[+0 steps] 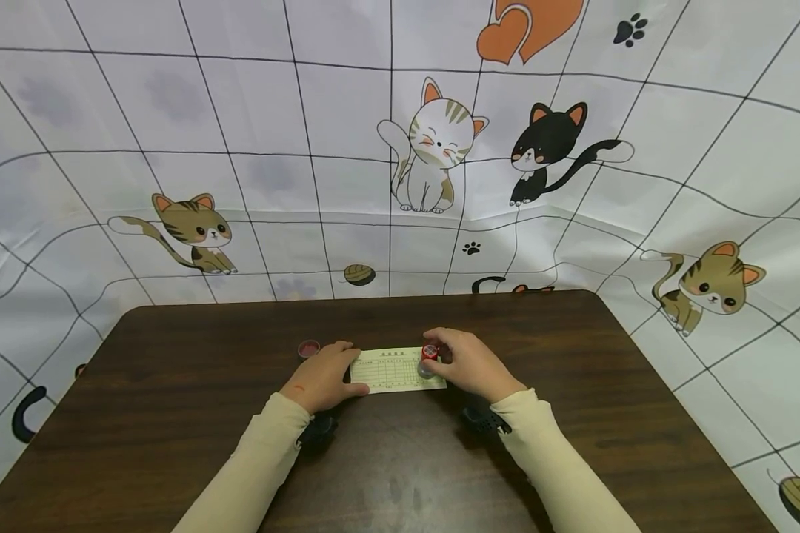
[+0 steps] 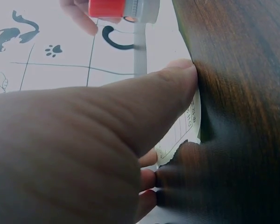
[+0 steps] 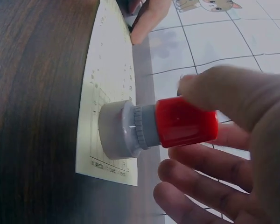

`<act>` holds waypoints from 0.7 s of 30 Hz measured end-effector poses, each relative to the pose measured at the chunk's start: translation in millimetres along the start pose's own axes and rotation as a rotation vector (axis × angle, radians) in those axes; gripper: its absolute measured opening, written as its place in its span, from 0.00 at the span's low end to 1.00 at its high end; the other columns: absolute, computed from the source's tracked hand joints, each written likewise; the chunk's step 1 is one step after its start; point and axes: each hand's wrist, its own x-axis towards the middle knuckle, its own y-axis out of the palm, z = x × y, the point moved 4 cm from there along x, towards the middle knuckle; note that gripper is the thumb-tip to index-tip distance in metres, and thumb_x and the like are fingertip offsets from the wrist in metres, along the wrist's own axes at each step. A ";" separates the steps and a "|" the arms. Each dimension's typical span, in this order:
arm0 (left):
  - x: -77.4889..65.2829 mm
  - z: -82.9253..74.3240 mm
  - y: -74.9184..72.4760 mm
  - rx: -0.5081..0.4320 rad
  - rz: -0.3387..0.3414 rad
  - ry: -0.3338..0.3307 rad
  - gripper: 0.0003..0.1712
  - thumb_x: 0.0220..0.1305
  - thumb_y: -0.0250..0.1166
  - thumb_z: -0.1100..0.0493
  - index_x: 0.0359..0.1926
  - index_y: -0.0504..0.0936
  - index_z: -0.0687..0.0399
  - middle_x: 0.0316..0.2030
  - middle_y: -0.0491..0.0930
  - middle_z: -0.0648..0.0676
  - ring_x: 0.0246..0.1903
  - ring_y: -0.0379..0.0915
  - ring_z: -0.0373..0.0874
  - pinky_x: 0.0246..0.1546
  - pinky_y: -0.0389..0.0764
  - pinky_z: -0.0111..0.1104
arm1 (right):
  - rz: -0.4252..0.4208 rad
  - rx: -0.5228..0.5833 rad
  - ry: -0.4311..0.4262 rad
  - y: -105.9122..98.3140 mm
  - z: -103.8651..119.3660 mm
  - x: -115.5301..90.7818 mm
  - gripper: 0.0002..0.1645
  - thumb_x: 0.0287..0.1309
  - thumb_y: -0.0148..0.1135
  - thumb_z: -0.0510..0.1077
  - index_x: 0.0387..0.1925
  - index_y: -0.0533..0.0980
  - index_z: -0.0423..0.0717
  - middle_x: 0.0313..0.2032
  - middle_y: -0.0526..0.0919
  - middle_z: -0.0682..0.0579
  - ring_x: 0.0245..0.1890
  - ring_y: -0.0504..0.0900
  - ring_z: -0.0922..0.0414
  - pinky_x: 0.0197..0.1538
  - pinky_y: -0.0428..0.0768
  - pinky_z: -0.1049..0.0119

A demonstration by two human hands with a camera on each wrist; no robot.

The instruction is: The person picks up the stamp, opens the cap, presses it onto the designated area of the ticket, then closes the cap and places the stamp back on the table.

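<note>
A pale yellow printed slip (image 1: 395,374) with a ruled table lies flat on the brown table. My left hand (image 1: 324,376) rests on its left end, thumb at the near edge and fingers at the far edge. In the left wrist view the thumb (image 2: 170,88) lies across the slip, and its end edge looks torn. My right hand (image 1: 475,361) pinches the red handle of a stamp (image 3: 186,122) between thumb and fingers. The stamp's round grey base (image 3: 117,129) stands on the slip's right end; other fingers of that hand extend beside the handle.
A small round reddish dish (image 1: 309,349) with a pale rim sits just beyond my left hand. The dark wood table (image 1: 227,348) ends at a white cloth (image 1: 273,185) printed with cats and grid lines. Dark wrist devices (image 1: 318,429) are on both wrists.
</note>
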 end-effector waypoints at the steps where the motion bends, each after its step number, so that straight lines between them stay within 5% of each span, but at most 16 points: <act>1: -0.1 0.2 0.3 -0.003 -0.001 0.000 0.44 0.63 0.74 0.41 0.71 0.74 0.62 0.72 0.68 0.65 0.70 0.66 0.60 0.69 0.70 0.53 | -0.004 0.010 0.004 -0.9 0.9 -0.4 0.27 0.64 0.73 0.46 0.61 0.80 0.40 0.47 0.86 0.52 0.43 0.85 0.56 0.46 0.84 0.59; 10: -0.1 2.0 2.0 -0.015 -0.004 0.001 0.43 0.64 0.74 0.42 0.71 0.74 0.62 0.72 0.68 0.65 0.70 0.66 0.61 0.68 0.70 0.54 | -0.035 -0.031 -0.012 -1.7 2.2 -1.7 0.13 0.64 0.73 0.49 0.47 0.85 0.48 0.41 0.84 0.56 0.40 0.83 0.55 0.44 0.82 0.60; 21: -0.5 1.6 0.9 -0.013 -0.003 0.001 0.44 0.64 0.74 0.42 0.71 0.74 0.62 0.72 0.68 0.64 0.70 0.66 0.60 0.68 0.70 0.53 | -0.044 -0.034 -0.012 -0.7 1.3 -0.5 0.11 0.61 0.76 0.48 0.43 0.86 0.50 0.38 0.83 0.58 0.36 0.80 0.61 0.42 0.81 0.64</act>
